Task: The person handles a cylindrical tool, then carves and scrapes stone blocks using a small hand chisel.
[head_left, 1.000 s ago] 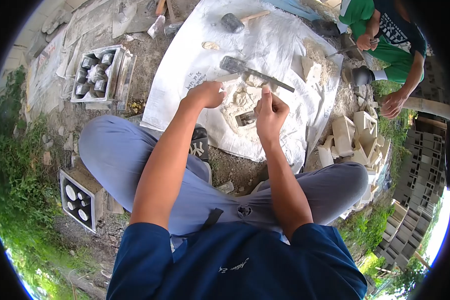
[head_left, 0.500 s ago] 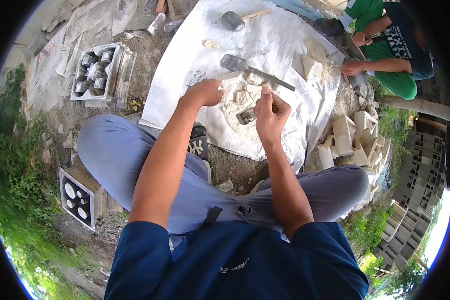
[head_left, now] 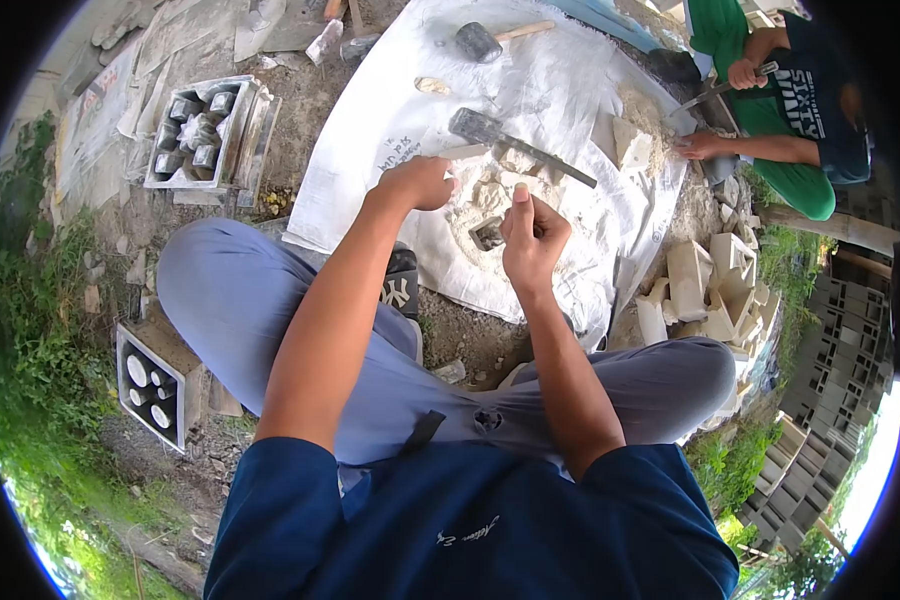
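Note:
My left hand (head_left: 416, 184) is closed, knuckles up, at the near left of the stone rubble. A pale flat strip (head_left: 466, 152) sticks out from its fingers toward the right. My right hand (head_left: 536, 242) is curled into a fist with its thumb extended upward. Whatever it grips is hidden by the fingers. Between and beyond the hands lie broken cream-coloured stone pieces (head_left: 490, 195) and powder around a small squarish hollow block (head_left: 486, 234). Just past them rests a black mallet head (head_left: 475, 125), with a dark bar (head_left: 560, 166) slanting down to the right.
Another mallet (head_left: 479, 43) lies farther up the white sheet (head_left: 360, 150). Moulds (head_left: 198, 138) and a box of round forms (head_left: 152, 388) stand on the left. Cream blocks (head_left: 715, 285) are piled at right. A co-worker (head_left: 770, 110) handles a tool at upper right.
The view has shifted slightly. My right hand has moved a little left relative to the rubble, while my left hand keeps nearly the same pose. The co-worker's tool has changed angle.

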Motion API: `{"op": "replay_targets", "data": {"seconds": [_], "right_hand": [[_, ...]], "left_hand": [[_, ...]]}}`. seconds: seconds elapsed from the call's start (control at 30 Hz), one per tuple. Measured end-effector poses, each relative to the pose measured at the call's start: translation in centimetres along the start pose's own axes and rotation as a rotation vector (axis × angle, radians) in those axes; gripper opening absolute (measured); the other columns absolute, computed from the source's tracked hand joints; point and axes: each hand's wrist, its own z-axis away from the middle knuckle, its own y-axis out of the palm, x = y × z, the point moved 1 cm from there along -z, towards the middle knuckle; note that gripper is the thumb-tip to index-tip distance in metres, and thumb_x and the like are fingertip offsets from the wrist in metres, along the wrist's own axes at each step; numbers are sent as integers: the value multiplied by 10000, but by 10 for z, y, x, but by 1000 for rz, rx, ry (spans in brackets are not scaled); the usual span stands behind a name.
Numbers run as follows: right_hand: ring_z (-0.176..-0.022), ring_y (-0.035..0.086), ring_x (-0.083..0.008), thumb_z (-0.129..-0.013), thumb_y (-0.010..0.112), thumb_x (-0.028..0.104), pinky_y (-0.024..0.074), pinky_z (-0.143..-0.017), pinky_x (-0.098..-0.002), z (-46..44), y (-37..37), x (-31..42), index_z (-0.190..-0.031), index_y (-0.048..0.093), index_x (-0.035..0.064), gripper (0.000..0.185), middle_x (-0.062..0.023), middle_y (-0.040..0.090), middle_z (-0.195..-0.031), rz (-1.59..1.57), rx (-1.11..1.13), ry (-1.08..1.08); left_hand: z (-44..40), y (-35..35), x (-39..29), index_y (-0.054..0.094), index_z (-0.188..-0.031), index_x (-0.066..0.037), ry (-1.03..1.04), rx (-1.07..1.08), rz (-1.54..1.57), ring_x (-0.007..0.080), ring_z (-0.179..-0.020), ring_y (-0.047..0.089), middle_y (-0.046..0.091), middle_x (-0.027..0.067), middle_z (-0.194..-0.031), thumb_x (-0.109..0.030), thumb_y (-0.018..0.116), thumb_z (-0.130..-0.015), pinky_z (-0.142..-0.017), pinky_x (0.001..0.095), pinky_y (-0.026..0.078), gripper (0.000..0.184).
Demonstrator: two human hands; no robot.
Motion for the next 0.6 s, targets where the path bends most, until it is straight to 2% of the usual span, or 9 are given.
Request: {"op": "replay_targets", "data": {"seconds": [0.03,0.07,0.13,0.2,0.27,0.4,0.47,0.53,0.6], "right_hand": [[-495,314,-36,-1046,551,227,230,-454,-270,4,3,-11,-570,446,32,525,50,400,-520,55,-1,-8],[-507,291,-43,-1006,609,246,222,-454,-299,7,6,-37,-595,475,-7,501,35,365,-508,171,23,-33],[-511,302,-47,-1000,613,249,235,-457,-300,3,5,-47,-592,485,-13,503,23,375,-506,275,23,-99],[-519,306,-42,-1004,621,308,234,-457,-291,-7,4,-42,-606,533,-19,522,40,391,-504,85,-9,63],[-516,303,-39,-1010,615,322,231,-456,-288,-5,2,-22,-613,538,-19,529,52,388,-507,72,-50,20],[-523,299,-41,-1017,604,284,226,-457,-290,2,6,12,-617,504,-8,506,48,380,-518,21,20,-42],[-526,294,-42,-1018,599,254,225,-461,-289,4,7,-18,-611,488,-8,496,43,378,-521,24,23,-57],[-499,334,-41,-1043,557,241,240,-457,-267,6,6,-66,-581,457,33,517,40,421,-528,230,71,-130],[-479,322,-52,-1047,548,238,239,-455,-274,-5,6,-54,-570,447,40,527,36,418,-516,-12,24,58]], "left_hand": [[-1,0,0,560,-1388,-155,-15,14,-18,312,-1268,567,603,143,-1364,-395,496,-996,-1054,464,456,465],[-3,2,1,563,-1386,-152,-26,28,-39,312,-1265,570,603,143,-1365,-392,496,-995,-1050,464,459,464],[-11,12,4,564,-1384,-151,10,22,-65,312,-1261,573,607,144,-1359,-392,497,-994,-1044,464,463,463],[-7,7,-1,565,-1383,-151,38,21,-86,312,-1257,577,611,144,-1352,-391,498,-993,-1038,465,468,463],[-1,2,-4,569,-1356,-84,14,19,-27,358,-1266,552,593,188,-1357,-389,510,-993,-1060,468,439,478],[1,-2,1,568,-1352,-80,11,42,11,357,-1266,551,596,188,-1350,-382,507,-993,-1062,469,437,473],[0,0,3,569,-1355,-86,-13,14,11,355,-1271,546,597,184,-1350,-381,506,-991,-1064,464,437,473],[-1,6,3,567,-1360,-89,-2,21,-6,353,-1276,543,590,182,-1360,-379,504,-990,-1066,459,436,474],[-2,-2,-2,565,-1365,-91,8,12,-33,351,-1282,539,584,180,-1371,-377,503,-990,-1069,454,436,476]]}}
